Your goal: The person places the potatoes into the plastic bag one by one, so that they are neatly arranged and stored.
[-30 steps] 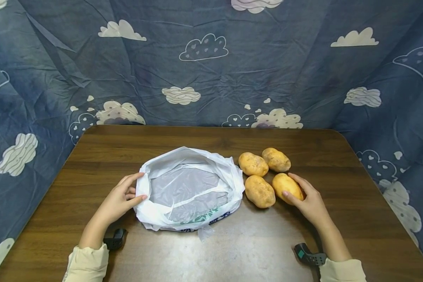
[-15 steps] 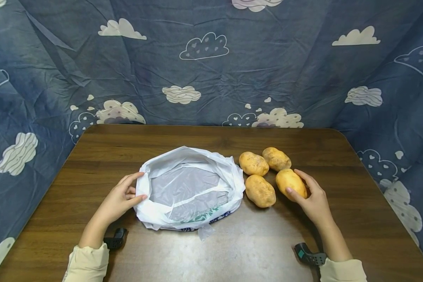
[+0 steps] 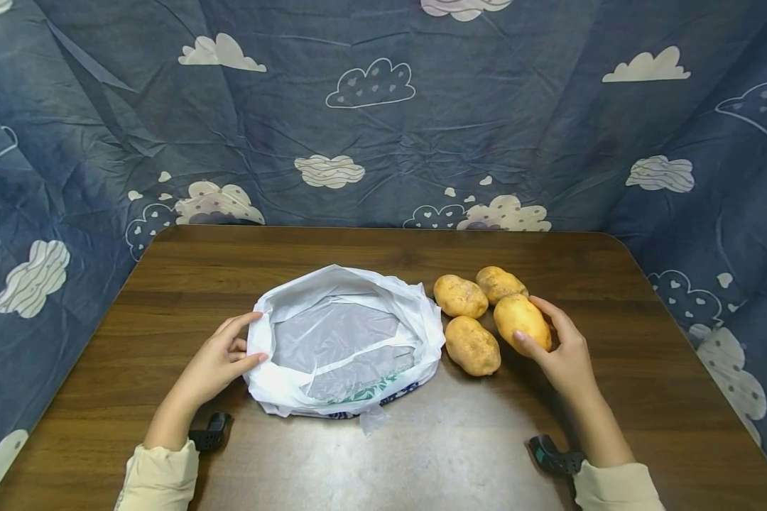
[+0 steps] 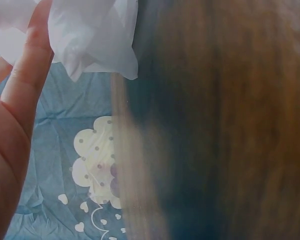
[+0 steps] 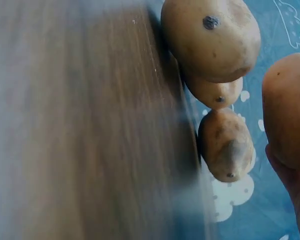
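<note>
At the wooden table (image 3: 383, 461) before me, a person's left hand (image 3: 214, 355) grips the left rim of a white plastic bag (image 3: 428, 323), its mouth spread wide. The right hand (image 3: 567, 358) grasps a yellow potato (image 3: 520, 321), raised above the tabletop, right of the bag. Three more potatoes (image 3: 472, 347) lie clustered just beside the bag. A blue cloud-print cloth (image 3: 383, 142) hangs behind.
</note>
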A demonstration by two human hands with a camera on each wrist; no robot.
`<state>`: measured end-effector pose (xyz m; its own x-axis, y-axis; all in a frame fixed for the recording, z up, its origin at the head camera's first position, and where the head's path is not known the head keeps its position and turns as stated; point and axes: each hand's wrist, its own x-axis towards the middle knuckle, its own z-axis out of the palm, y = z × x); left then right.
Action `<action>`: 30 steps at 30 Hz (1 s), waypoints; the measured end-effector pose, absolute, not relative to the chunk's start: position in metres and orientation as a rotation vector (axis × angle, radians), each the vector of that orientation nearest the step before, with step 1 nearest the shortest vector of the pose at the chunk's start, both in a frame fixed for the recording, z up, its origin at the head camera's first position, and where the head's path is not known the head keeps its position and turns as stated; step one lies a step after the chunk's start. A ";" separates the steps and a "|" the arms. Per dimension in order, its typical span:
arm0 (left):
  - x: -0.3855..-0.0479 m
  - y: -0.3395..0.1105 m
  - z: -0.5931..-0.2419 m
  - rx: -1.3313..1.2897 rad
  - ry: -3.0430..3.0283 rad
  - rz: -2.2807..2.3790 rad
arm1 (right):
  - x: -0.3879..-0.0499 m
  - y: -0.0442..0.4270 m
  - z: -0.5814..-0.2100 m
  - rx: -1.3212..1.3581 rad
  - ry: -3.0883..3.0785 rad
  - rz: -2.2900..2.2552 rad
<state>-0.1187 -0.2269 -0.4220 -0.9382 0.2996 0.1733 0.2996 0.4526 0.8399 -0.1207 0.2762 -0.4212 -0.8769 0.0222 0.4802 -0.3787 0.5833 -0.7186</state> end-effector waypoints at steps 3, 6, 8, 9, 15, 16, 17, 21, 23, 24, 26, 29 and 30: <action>-0.119 -0.227 -0.422 -0.553 -2.675 -1.547 | -0.122 0.266 -0.412 0.311 -2.369 1.269; -0.119 -0.227 -0.422 -0.551 -2.676 -1.547 | -0.121 0.254 -0.397 0.344 -2.362 1.298; -0.119 -0.227 -0.421 -0.549 -2.678 -1.546 | -0.120 0.245 -0.388 0.361 -2.366 1.292; -0.119 -0.227 -0.421 -0.549 -2.678 -1.547 | -0.120 0.241 -0.383 0.376 -2.365 1.286; -0.119 -0.227 -0.422 -0.552 -2.678 -1.539 | -0.124 0.226 -0.373 0.440 -2.360 1.266; -0.119 -0.227 -0.422 -0.551 -2.679 -1.538 | -0.125 0.224 -0.372 0.446 -2.361 1.267; -0.119 -0.227 -0.422 -0.552 -2.678 -1.537 | -0.126 0.222 -0.370 0.454 -2.361 1.269; -0.118 -0.226 -0.421 -0.556 -2.675 -1.548 | -0.132 0.216 -0.371 0.501 -2.366 1.266; -0.118 -0.226 -0.421 -0.569 -2.664 -1.553 | -0.139 0.215 -0.378 0.521 -2.369 1.271; -0.118 -0.226 -0.421 -0.575 -2.661 -1.555 | -0.142 0.215 -0.382 0.532 -2.371 1.276; -0.118 -0.226 -0.421 -0.587 -2.646 -1.562 | -0.148 0.214 -0.390 0.543 -2.377 1.290; -0.117 -0.226 -0.422 -0.597 -2.625 -1.561 | -0.153 0.208 -0.392 0.574 -2.386 1.317; -0.117 -0.226 -0.422 -0.594 -2.630 -1.558 | -0.154 0.206 -0.391 0.584 -2.390 1.320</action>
<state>-0.1170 -0.2260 -0.4218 -0.9268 0.3082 0.2144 0.3361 0.4265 0.8397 -0.1543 0.2056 -0.3914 -0.8549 -0.1856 0.4845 -0.5089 0.4815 -0.7136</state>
